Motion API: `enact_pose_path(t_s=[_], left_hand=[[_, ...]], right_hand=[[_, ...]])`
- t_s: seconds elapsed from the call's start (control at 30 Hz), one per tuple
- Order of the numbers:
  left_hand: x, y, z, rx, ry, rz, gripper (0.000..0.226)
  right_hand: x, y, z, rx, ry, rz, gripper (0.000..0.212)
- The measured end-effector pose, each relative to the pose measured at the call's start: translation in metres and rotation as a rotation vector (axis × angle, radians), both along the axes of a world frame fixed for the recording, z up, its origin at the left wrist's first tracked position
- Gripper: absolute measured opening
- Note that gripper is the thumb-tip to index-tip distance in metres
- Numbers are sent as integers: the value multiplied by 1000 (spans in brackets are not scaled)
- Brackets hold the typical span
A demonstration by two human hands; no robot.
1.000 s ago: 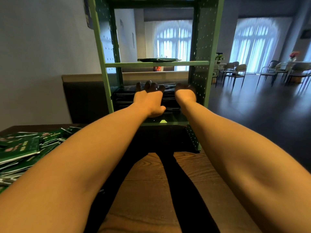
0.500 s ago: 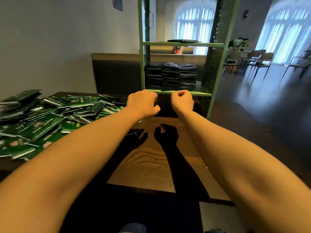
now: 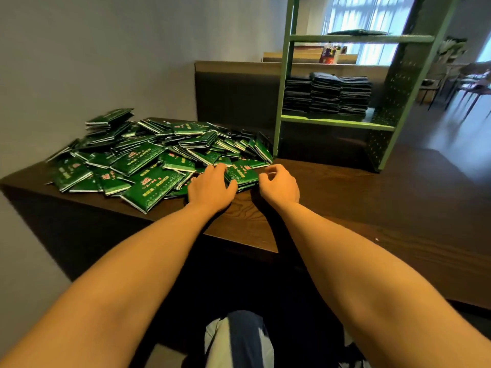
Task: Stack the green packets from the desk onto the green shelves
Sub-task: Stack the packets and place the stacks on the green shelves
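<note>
Left hand [image 3: 211, 185] rests relaxed on the edge of the glossy green packet heap [image 3: 148, 166]; right hand [image 3: 279, 184], loosely curled, empty, over the dark wooden desk [image 3: 372, 197].

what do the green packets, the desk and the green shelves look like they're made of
green packets: probably glossy foil or plastic film; they catch light, with silvery edges. desk: dark wood or veneer, matte; grain lines show. green shelves: likely painted metal; the side panel is perforated.

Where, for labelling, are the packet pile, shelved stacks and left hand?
packet pile [image 3: 148, 166]: head view, top packet.
shelved stacks [image 3: 326, 94]: head view, middle stack's side.
left hand [image 3: 211, 188]: head view, hand's back.
</note>
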State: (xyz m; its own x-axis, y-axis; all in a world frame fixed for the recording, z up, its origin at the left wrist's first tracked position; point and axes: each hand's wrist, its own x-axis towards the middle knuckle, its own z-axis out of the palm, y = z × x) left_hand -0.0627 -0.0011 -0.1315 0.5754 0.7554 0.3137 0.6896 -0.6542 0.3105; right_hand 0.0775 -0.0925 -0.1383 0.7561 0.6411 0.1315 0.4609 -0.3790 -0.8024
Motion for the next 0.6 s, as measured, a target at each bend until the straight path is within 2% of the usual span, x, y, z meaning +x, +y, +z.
enact_pose_path(t_s=[0.13, 0.27, 0.4, 0.5, 0.57, 0.6], left_hand=[[12, 3, -16, -33, -33, 44, 54], [13, 7, -18, -2, -48, 10, 50], [11, 5, -20, 74, -70, -107, 42], [9, 2, -18, 57, -100, -194, 38], [9, -1, -17, 39, -96, -204, 37], [9, -2, -16, 26, -94, -201, 36]], right_hand=[[-1, 5, -7, -78, -77, 4, 49], [1, 3, -8, -23, -79, 30, 44], [9, -5, -6, 96, 37, 34, 43], [16, -6, 1, 117, 151, 45, 52], [23, -6, 5, 205, 340, 15, 50], [27, -7, 7, 271, 467, -3, 42]])
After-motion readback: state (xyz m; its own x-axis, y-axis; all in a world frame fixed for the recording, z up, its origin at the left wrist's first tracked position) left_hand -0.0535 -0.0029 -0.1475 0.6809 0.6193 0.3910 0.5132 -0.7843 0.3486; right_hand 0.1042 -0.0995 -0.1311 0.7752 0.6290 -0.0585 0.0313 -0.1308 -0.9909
